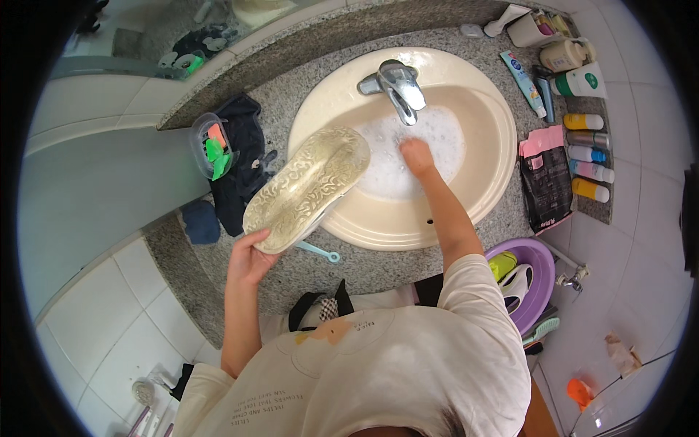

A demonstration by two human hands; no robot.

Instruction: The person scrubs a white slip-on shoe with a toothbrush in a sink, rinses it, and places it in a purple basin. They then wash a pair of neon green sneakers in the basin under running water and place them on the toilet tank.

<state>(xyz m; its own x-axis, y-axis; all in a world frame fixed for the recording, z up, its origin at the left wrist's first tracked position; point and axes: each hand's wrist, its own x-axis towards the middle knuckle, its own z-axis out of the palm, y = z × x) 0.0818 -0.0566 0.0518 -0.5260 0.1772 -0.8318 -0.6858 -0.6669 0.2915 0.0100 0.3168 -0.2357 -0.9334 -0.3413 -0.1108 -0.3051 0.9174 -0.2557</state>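
A shoe [306,188] with a cream, swirl-patterned sole faces sole-up, slanting over the left rim of the oval washbasin [377,235]. My left hand [252,254] grips its near end, thumb on the sole. White suds [393,180] cover the water in the bowl. My right hand [418,155] is down in those suds, below the chrome faucet [401,90]; foam hides its fingers, and whether it holds anything cannot be seen. From under the shoe sticks out a light-blue handle [326,255] with a ring end, lying on the granite counter [295,273].
Dark cloth [240,147] and a clear soap dish [199,145] with green and orange pieces lie left. Toothpaste [521,82], a black-and-pink packet [546,185] and several bottles [587,121] line the right side. Below them, a purple basin [546,267] holds a white shoe [516,287].
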